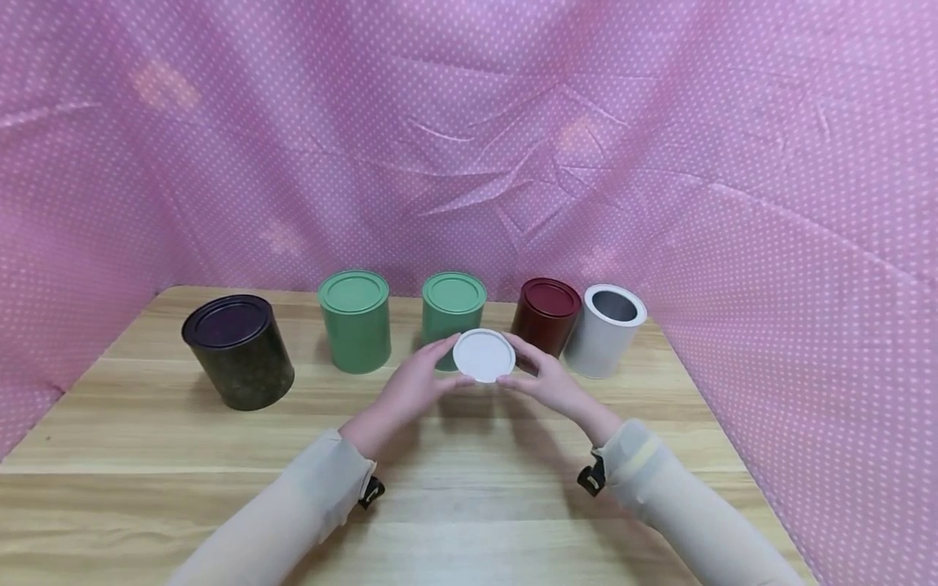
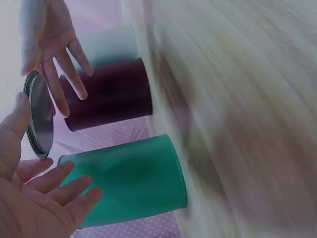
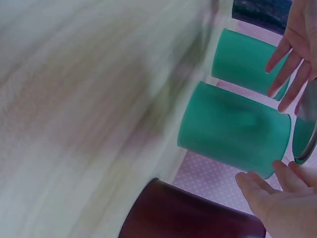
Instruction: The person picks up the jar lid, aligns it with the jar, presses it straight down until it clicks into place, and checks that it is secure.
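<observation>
A round white paint-can lid is held up above the table between both hands. My left hand pinches its left edge between thumb and forefinger. On the opposite edge, my right hand does likewise. The left wrist view shows the metallic underside of the lid, with the other fingers spread away from it. Behind the hands stand a green can and a dark red can, both lidded. At the far right, a white can has an uncovered round opening.
Another lidded green can stands further left along the back. A dark, mottled can with a dark lid is at the left. Pink dotted cloth hangs around the back and sides of the wooden table.
</observation>
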A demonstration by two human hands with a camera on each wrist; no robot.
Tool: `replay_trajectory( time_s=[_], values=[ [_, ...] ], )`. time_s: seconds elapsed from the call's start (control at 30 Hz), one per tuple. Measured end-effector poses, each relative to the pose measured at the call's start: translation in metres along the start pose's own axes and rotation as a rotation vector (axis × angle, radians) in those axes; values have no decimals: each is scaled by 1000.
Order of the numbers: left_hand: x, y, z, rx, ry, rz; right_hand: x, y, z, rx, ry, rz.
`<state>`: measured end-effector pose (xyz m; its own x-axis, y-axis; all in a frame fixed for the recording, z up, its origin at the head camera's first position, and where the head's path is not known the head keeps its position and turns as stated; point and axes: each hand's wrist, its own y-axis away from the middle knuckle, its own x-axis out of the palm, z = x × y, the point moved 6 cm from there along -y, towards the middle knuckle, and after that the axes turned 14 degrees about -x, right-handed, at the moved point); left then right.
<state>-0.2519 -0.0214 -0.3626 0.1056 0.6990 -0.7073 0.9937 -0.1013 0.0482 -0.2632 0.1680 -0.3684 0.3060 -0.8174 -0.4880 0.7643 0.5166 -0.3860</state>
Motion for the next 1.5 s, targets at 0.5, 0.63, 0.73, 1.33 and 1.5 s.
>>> replay_trajectory(
  time_s=[0.5,0.63,0.73,1.33,1.5],
  values=[
    [-8,-8,-20,40,39,-3,-18,-5,17,14,-25,-46],
    [-7,-13,-29,65,64,-10,-28,-3,20,24,4,-81],
    [-7,-16,-38,96,76,-27,-36,-1,23,35,37,-103],
    [1,-39,-79,204,76,19,-76,5,27,81,106,-210],
    [5,-43,-86,211,72,35,-82,9,26,88,108,-230]
  ],
)
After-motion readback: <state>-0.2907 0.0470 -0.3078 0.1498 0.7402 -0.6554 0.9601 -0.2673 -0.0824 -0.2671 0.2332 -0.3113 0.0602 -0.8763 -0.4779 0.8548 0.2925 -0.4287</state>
